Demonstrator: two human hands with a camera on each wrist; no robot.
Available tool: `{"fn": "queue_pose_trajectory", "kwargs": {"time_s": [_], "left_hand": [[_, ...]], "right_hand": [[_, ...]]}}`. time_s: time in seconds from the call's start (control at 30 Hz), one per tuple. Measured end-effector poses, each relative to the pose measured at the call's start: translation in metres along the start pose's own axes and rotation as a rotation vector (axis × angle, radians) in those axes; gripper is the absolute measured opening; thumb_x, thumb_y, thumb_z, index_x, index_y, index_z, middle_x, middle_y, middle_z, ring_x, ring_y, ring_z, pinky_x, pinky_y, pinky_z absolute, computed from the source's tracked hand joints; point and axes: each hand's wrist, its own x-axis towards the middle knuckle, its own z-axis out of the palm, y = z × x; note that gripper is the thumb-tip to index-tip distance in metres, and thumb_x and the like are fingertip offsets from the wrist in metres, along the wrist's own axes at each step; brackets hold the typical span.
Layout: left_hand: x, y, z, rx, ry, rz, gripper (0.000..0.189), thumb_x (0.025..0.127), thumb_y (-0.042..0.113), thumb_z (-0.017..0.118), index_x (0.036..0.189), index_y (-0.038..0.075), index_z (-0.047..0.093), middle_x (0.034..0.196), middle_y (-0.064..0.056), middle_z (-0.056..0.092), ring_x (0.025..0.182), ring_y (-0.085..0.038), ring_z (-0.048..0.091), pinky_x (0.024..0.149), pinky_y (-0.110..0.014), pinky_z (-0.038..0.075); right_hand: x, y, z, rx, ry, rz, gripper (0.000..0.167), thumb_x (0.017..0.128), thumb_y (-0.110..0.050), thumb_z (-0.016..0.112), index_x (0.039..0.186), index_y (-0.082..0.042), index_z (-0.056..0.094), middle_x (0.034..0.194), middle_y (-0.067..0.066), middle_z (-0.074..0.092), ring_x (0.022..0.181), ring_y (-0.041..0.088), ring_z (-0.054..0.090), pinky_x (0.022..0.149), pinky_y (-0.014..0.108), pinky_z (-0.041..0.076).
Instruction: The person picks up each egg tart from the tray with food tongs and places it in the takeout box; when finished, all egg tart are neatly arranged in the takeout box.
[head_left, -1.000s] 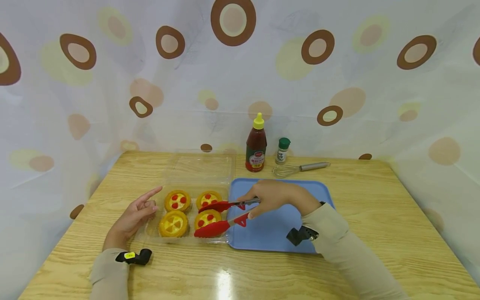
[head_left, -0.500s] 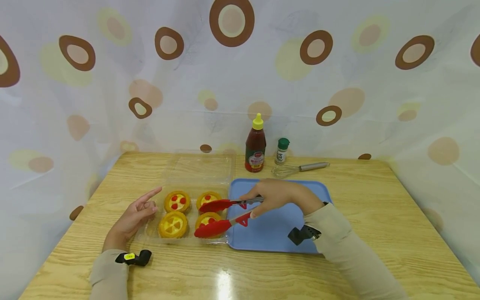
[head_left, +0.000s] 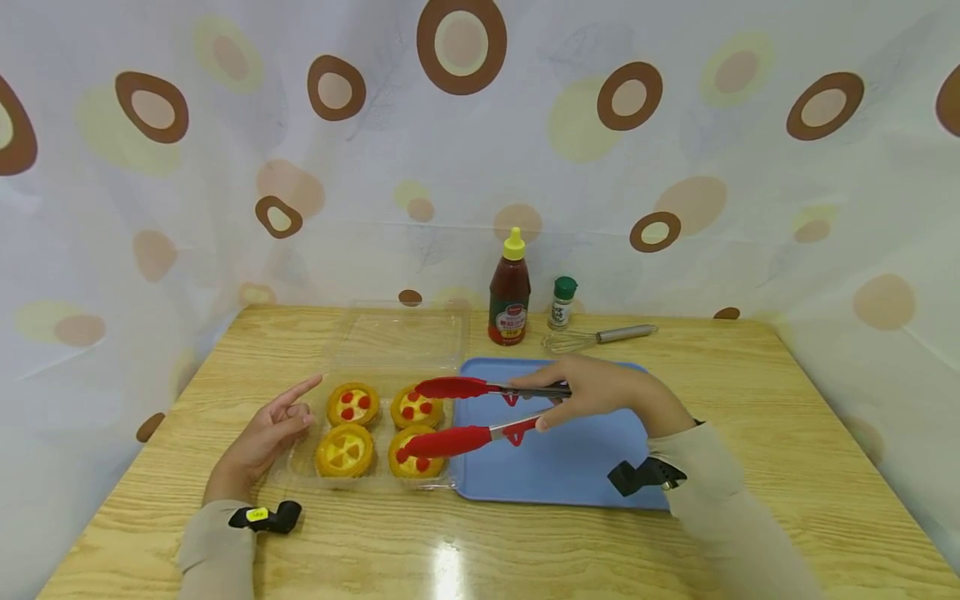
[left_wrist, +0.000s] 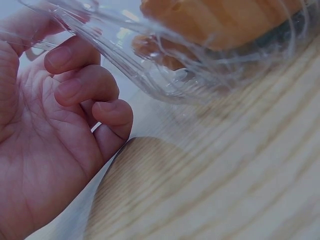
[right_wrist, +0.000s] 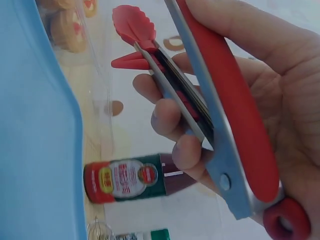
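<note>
My left hand [head_left: 266, 433] is at the left wall of a clear plastic box [head_left: 300, 479], index finger extended, other fingers curled, thumb over the rim. In the left wrist view the box's edge [left_wrist: 135, 80] crosses by the thumb and fingertips. Several egg tarts with red toppings [head_left: 352, 405] and one with yellow wedges [head_left: 345, 451] sit inside. My right hand [head_left: 592, 387] grips red-tipped tongs [head_left: 517, 431] by their handles, above the blue tray [head_left: 555, 467]. The tong heads are spread, nothing between them, and overlap the two right-hand tarts in the head view.
The box's transparent lid [head_left: 397, 337] lies folded back behind it. A sauce bottle with yellow cap [head_left: 510, 300], a green-capped seasoning jar [head_left: 562, 304] and a whisk [head_left: 600, 337] stand or lie behind the tray. A patterned curtain [head_left: 420, 167] closes off the back.
My right hand has drawn the tongs up and to the right, off the front right tart, which shows more fully now. The left hand keeps its place.
</note>
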Motion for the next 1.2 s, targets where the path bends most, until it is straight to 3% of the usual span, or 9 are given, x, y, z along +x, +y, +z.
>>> {"fn": "queue_pose_trajectory", "kwargs": {"time_s": [0.03,0.07,0.17,0.47,0.63,0.93,1.2], "left_hand": [[0.0,0.0,0.0,0.0,-0.001,0.001,0.056,0.095,-0.01,0.042,0.143,0.02,0.042,0.07,0.007,0.042,0.063,-0.02,0.026,0.059,-0.033,0.023],[0.0,0.0,0.0,0.0,-0.002,0.002,0.056,0.095,-0.01,0.042,0.143,0.02,0.042,0.07,0.006,0.041,0.063,-0.02,0.026,0.059,-0.033,0.023],[0.0,0.0,0.0,-0.001,-0.005,0.006,0.056,0.095,-0.01,0.041,0.143,0.02,0.042,0.07,0.005,0.04,0.063,-0.019,0.027,0.06,-0.033,0.023],[-0.001,-0.003,-0.002,-0.007,-0.028,0.033,0.056,0.096,-0.01,0.039,0.144,0.017,0.04,0.072,0.006,0.043,0.063,-0.021,0.025,0.058,-0.033,0.022],[0.0,-0.003,-0.002,-0.004,-0.031,0.036,0.056,0.096,-0.01,0.039,0.145,0.016,0.039,0.07,0.004,0.04,0.062,-0.022,0.025,0.058,-0.034,0.022],[0.0,-0.002,0.0,-0.009,-0.036,0.029,0.056,0.096,-0.01,0.039,0.145,0.017,0.039,0.069,0.001,0.035,0.062,-0.021,0.025,0.059,-0.034,0.021],[0.0,-0.002,-0.001,0.013,-0.023,0.022,0.056,0.096,-0.009,0.041,0.147,0.014,0.036,0.069,0.0,0.032,0.061,-0.021,0.025,0.059,-0.035,0.02]], "right_hand": [[-0.005,0.002,0.0,0.01,0.013,0.006,0.062,0.082,-0.032,0.073,0.134,-0.004,0.054,0.096,0.004,0.064,0.075,0.011,0.051,0.059,0.023,0.039],[-0.01,0.004,0.0,0.015,0.026,0.009,0.063,0.081,-0.032,0.074,0.134,-0.003,0.054,0.085,0.002,0.06,0.068,0.011,0.048,0.055,0.023,0.037],[-0.026,0.012,0.003,0.01,0.065,0.019,0.066,0.079,-0.033,0.076,0.134,-0.003,0.054,0.076,-0.003,0.05,0.06,0.008,0.039,0.05,0.023,0.031],[-0.075,0.037,0.012,0.101,0.149,0.059,0.074,0.076,-0.028,0.078,0.137,0.002,0.048,0.073,0.003,0.047,0.06,0.008,0.036,0.046,0.025,0.031],[-0.107,0.045,0.016,0.079,0.229,0.13,0.075,0.075,-0.027,0.079,0.137,0.002,0.047,0.073,0.001,0.048,0.057,0.008,0.034,0.045,0.025,0.03],[-0.16,0.063,0.03,0.045,0.449,0.381,0.076,0.077,-0.023,0.078,0.14,0.002,0.043,0.071,0.001,0.049,0.058,0.008,0.042,0.047,0.026,0.034],[-0.181,0.079,0.043,-0.091,0.632,0.69,0.086,0.082,-0.04,0.072,0.144,0.006,0.032,0.068,0.005,0.044,0.054,0.013,0.037,0.046,0.026,0.033]]}}
